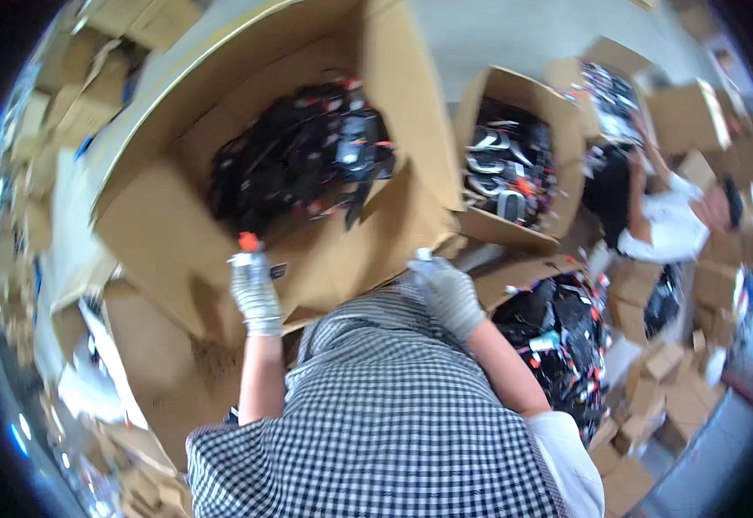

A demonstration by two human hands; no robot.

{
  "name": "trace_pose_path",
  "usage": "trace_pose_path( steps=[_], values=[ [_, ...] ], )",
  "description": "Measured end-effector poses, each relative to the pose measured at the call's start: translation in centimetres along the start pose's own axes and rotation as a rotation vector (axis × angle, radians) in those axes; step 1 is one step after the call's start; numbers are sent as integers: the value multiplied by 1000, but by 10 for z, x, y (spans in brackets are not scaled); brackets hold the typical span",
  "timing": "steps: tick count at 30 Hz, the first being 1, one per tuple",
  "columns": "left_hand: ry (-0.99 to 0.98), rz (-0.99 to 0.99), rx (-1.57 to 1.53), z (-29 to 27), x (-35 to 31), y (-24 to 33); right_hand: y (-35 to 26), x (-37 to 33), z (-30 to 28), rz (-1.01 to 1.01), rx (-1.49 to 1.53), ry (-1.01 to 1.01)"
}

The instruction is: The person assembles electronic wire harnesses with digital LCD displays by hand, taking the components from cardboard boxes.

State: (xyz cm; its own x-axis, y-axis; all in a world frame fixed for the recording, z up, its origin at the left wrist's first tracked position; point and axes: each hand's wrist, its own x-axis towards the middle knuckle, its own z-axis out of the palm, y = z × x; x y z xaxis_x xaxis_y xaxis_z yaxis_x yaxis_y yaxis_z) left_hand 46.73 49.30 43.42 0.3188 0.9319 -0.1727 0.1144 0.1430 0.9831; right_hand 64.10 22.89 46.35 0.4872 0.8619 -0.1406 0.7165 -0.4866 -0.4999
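Observation:
My left hand (256, 298), in a pale knitted glove, is at the near side of a large open cardboard box (156, 229). Its fingers are closed, and a small orange-red piece (249, 243) sticks out at their tips. My right hand (452, 298), gloved alike, is bent in by the box's near right corner. A small whitish bit (424, 254) shows at its fingertips, too blurred to name. Deep in the box lies a heap of dark, tangled items (286, 151) with red and white bits, among them a bluish-grey piece (352, 142).
Right of the large box stands a smaller carton (568, 160) with white-rimmed dark items. A black plastic heap (553, 332) with coloured bits lies beside my right forearm. A co-worker in white (670, 220) reaches into another box (614, 60) at far right. Cartons (70, 104) line the left.

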Motion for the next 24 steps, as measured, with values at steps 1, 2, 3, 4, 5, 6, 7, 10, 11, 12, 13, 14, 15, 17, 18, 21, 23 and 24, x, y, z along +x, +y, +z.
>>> trace_pose_path(
  steps=[1,2,3,4,5,6,7,10,11,12,13,14,15,17,18,21,23,24],
  values=[
    [15,68,-1,-14,-7,-27,4,1,7,-33,-51,7],
    [13,173,789,-35,-9,-54,9,-1,14,-49,131,115],
    [43,24,447,-23,-28,-50,13,0,22,-46,312,224],
    [-57,85,259,-15,-54,-37,6,3,20,0,510,199],
    [-230,116,358,-17,-71,-24,-1,5,10,52,703,163],
    [-356,123,533,-16,-78,-18,-7,7,1,153,827,31],
    [-387,297,613,-13,-82,-19,-16,10,-3,211,1027,8],
    [-383,514,830,-7,-80,-15,-26,26,-14,327,1404,-238],
    [-415,481,856,-4,-77,-8,-26,29,-11,334,1406,-304],
    [-428,423,826,2,-75,0,-29,33,-10,365,1400,-407],
    [-440,382,836,5,-74,3,-32,37,-13,395,1393,-510],
    [-472,375,838,5,-73,5,-38,42,-19,395,1386,-526],
    [-505,371,838,6,-74,6,-47,47,-25,402,1343,-624],
    [-559,359,863,12,-75,17,-56,51,-25,415,1296,-718],
    [-618,356,890,14,-75,19,-58,52,-23,390,1278,-727],
    [-672,403,831,17,-76,15,-59,49,-8,380,1237,-722],
    [-726,433,823,16,-74,13,-57,49,-5,291,1231,-688],
    [-732,446,841,16,-74,13,-53,50,-11,318,1268,-743]
  ],
)
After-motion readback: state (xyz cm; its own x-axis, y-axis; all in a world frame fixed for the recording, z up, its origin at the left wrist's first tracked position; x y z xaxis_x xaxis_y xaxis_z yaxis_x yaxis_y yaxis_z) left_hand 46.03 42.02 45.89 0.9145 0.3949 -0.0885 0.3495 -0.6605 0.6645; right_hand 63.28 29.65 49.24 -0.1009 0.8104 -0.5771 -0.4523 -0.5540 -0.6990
